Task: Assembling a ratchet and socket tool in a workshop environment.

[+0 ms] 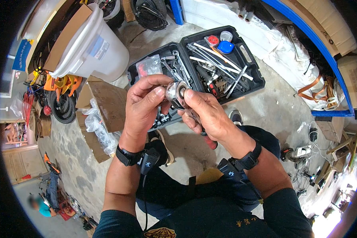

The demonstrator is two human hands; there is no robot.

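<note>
In front of me, my left hand (146, 93) pinches a shiny round metal part (172, 92) between thumb and fingers. A dark ring-shaped opening shows on the side facing my right hand (208, 115). That hand's thumb presses against the part's edge, and its curled fingers hold a tool with a metal shaft and a red-and-black handle (210, 142). The handle's end sticks out below the palm. My fingers hide where tool and part meet. Beyond the hands lies an opened black tool case (254, 70) with spanners (181, 68) and other hand tools.
A large white bucket (115, 55) stands at the far left, near an open cardboard box (107, 105) with clear plastic wrap (96, 123). A blue tape measure (225, 47) lies in the case. Cables (301, 174) spread over the floor at right. Another person (43, 207) is at far left.
</note>
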